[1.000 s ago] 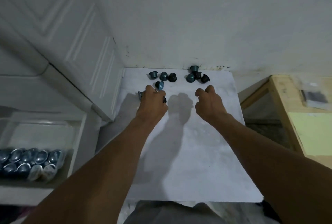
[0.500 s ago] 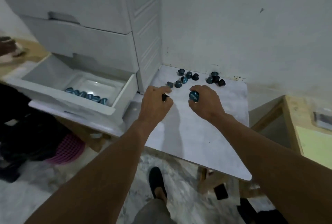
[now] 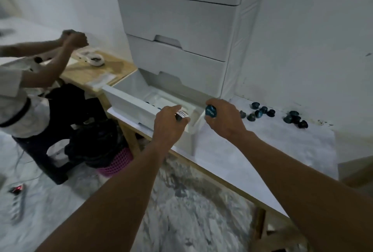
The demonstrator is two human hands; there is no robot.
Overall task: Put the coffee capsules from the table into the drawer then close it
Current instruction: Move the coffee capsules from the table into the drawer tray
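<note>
Head view: two bare forearms ran up from the bottom edge toward the middle of the frame. The left hand was curled round a dark capsule with its pale printed foil face turned toward the camera. It hung over the near right corner of the open drawer, probably so the capsule could fall straight in. Just right of it, the right hand pinched a teal capsule over the spot where the drawer's side met the bench, seemingly next to unload.

Past the left hand, only a few dark specks of stored capsules showed on the drawer floor; their number could not be told. Further right, loose capsules lay on the bench near the wall in a left cluster and a right cluster. Much of the job therefore looked undone, and the drawer needed to stay open.

Behind stood the white chest, its upper drawers shut. At the left edge another person sat with arms raised, beside a pink basket.

Half a second earlier, both hands had been over the bench beside those clusters, each already holding a capsule. They had since travelled left to the drawer, and the view had swung left with them, bringing the second person into frame. The two clusters looked unchanged.
</note>
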